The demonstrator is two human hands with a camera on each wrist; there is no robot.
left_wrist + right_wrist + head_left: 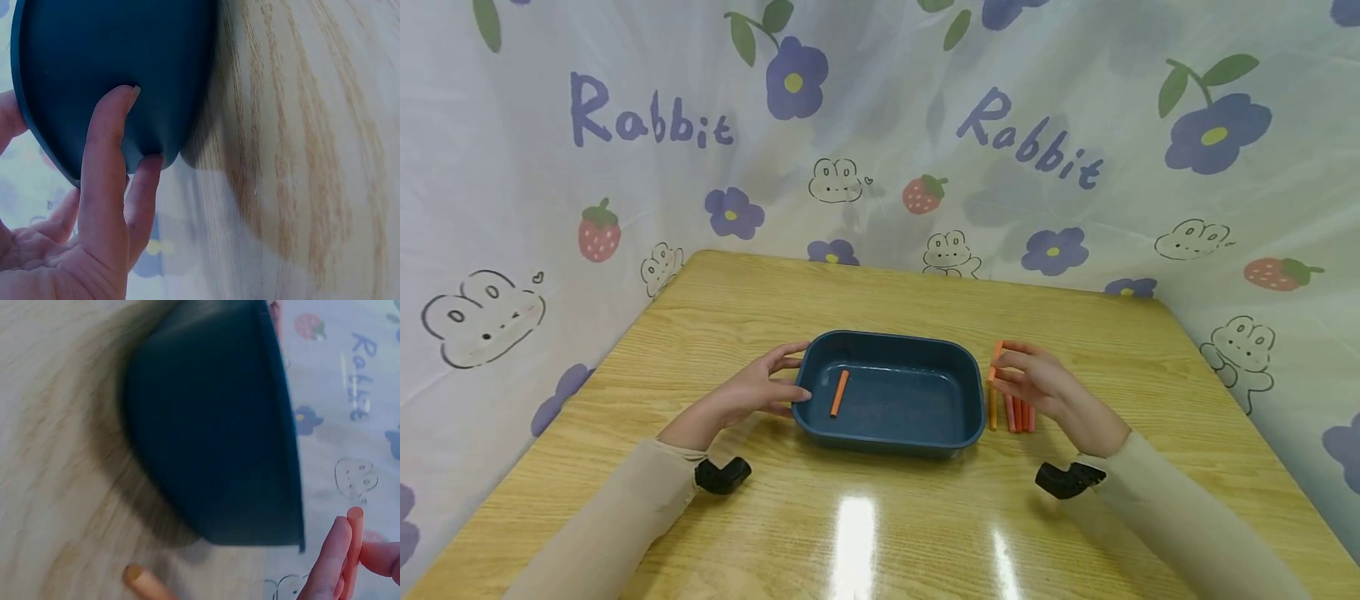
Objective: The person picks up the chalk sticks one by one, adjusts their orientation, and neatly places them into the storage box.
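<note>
dark-blue oblong tub (895,408), upright, frame centre, left hand (760,385) gripping its left end | first orange stick (840,394) slanting inside, left part | second orange stick (354,550) pinched by right hand (1037,379), right of centre | yellow-orange stick (993,410), red-pink sticks (1017,417) lying just right of tub

A dark-blue rectangular tub (887,446) stands on the wooden table (760,533), an orange cylindrical stick (839,394) in its left part. Right of the tub lie a yellow-orange stick (993,412), then red and pink sticks (1017,419). A white patterned curtain (880,83) hangs behind.
</note>
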